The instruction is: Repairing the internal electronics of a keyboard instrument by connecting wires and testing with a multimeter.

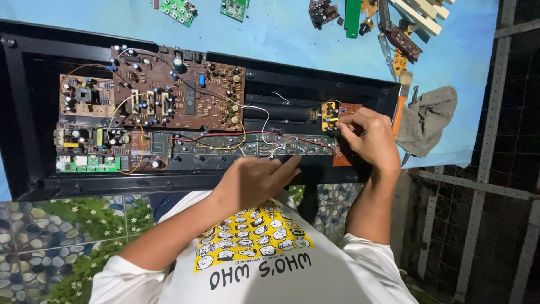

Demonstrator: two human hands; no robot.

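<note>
Blue bench under an opened black case (34, 169): right hand (365, 138) pinches at the small orange board (337, 118) right of centre, so left hand (256, 177), fingers flat, best steadies the case.

A small orange circuit board (344, 121) with a yellow part is sitting at the right end of the open black casing (34, 112), lying flat, joined by thin wires to the long narrow board (247, 143).

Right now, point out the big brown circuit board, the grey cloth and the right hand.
big brown circuit board (180, 87): head view, middle of the board.
grey cloth (427, 118): head view, centre of the folds.
right hand (368, 138): head view, back of the hand.
</note>
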